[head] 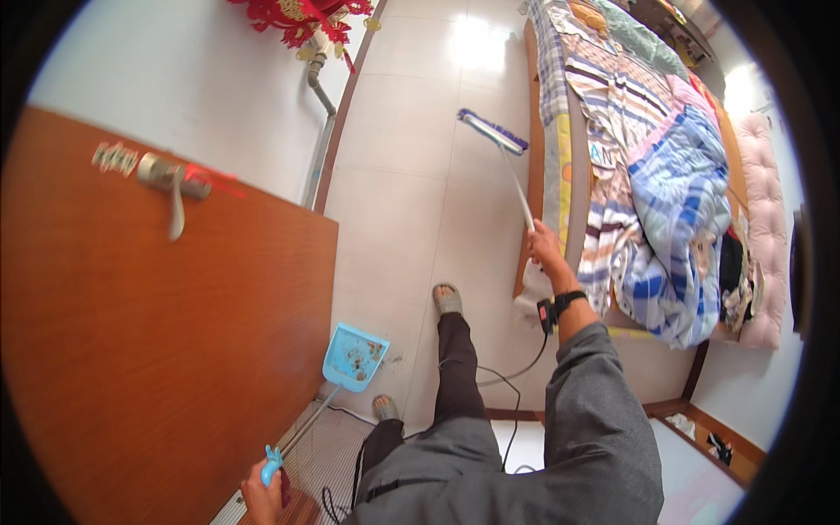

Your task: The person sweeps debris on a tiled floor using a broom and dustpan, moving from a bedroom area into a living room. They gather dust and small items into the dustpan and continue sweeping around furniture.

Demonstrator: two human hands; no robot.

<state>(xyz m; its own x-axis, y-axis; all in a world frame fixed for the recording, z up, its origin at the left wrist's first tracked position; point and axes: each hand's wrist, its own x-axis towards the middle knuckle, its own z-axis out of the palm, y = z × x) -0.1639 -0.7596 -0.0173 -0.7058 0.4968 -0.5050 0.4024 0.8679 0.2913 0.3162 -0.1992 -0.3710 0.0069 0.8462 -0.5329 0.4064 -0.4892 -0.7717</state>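
My right hand [545, 248] grips the pale handle of a broom [517, 185]. The broom head [492, 132], with dark blue-purple bristles, is out ahead near the side of the bed. At lower left, my left hand [262, 493] is closed around the light blue grip end [271, 463] of a long-handled dustpan. Its blue pan [354, 357] rests at floor level beside the door, with brown debris inside. A little grey dirt [394, 359] lies on the tiles just right of the pan.
A brown wooden door [170, 315] with a lever handle [176, 210] stands at left. On the right is a bed [535, 170] with rumpled covers and a blue plaid quilt [682, 177]. A black cable [512, 380] hangs from my right wrist. A striped mat [328, 433] lies near my feet.
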